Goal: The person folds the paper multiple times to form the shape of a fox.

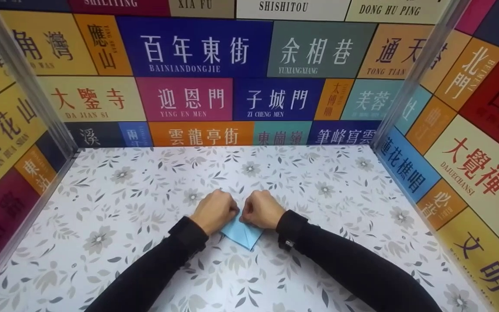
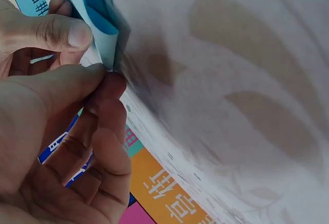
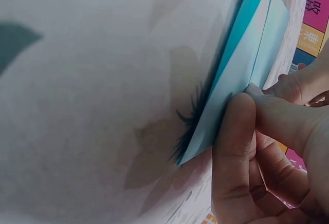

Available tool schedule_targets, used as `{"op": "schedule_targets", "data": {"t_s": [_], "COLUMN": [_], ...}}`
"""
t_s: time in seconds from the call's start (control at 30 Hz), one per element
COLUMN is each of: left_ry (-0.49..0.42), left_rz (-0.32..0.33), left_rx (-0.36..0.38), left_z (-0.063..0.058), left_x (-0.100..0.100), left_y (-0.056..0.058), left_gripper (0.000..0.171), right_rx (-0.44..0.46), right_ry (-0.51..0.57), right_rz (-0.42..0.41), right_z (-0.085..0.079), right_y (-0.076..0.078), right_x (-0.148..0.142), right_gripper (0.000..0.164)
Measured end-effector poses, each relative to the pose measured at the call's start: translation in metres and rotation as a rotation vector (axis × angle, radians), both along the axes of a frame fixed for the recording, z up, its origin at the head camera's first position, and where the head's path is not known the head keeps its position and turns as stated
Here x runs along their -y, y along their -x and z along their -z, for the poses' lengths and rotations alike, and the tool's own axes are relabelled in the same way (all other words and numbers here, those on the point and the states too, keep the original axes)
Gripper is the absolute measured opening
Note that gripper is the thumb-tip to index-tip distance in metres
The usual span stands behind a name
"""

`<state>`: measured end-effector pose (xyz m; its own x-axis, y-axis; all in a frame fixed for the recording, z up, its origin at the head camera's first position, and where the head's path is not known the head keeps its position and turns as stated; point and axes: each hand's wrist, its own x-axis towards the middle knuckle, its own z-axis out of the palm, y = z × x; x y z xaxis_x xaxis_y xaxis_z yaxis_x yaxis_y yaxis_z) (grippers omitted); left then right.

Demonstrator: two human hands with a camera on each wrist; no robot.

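Folded blue paper [image 1: 241,233] lies flat on the floral tabletop [image 1: 124,208], just in front of both fists, its point toward the person. Left hand [image 1: 215,211] and right hand [image 1: 261,209] each pinch its far edge with thumb and curled fingers. Likely light, thin, easily creased; best held at the folded edges.

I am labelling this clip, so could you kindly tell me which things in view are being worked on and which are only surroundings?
In use:
- folded light blue paper
- left hand, pinching it
- right hand, pinching it

Surroundings:
- floral tabletop
- walls of street-name signs
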<state>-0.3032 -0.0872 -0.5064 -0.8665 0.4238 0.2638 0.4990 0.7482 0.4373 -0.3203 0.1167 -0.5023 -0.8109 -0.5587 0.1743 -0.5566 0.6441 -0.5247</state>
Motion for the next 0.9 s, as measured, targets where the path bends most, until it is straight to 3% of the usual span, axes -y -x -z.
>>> {"op": "schedule_targets", "data": {"t_s": [0.37, 0.57, 0.9], "left_ry": [0.057, 0.06, 0.068], "left_rz": [0.072, 0.066, 0.092], "left_rx": [-0.023, -0.001, -0.04], "left_z": [0.004, 0.0, -0.001], "left_x": [0.001, 0.008, 0.01], "left_y": [0.0, -0.004, -0.012], "left_gripper": [0.023, 0.025, 0.03], "right_rx": [0.015, 0.039, 0.037], "right_ry": [-0.005, 0.002, -0.01], "right_rz": [0.018, 0.028, 0.005], "right_z": [0.002, 0.002, 0.002], "right_y": [0.001, 0.002, 0.004], "right_x": [0.0, 0.0, 0.0], "right_gripper": [0.018, 0.018, 0.016]}}
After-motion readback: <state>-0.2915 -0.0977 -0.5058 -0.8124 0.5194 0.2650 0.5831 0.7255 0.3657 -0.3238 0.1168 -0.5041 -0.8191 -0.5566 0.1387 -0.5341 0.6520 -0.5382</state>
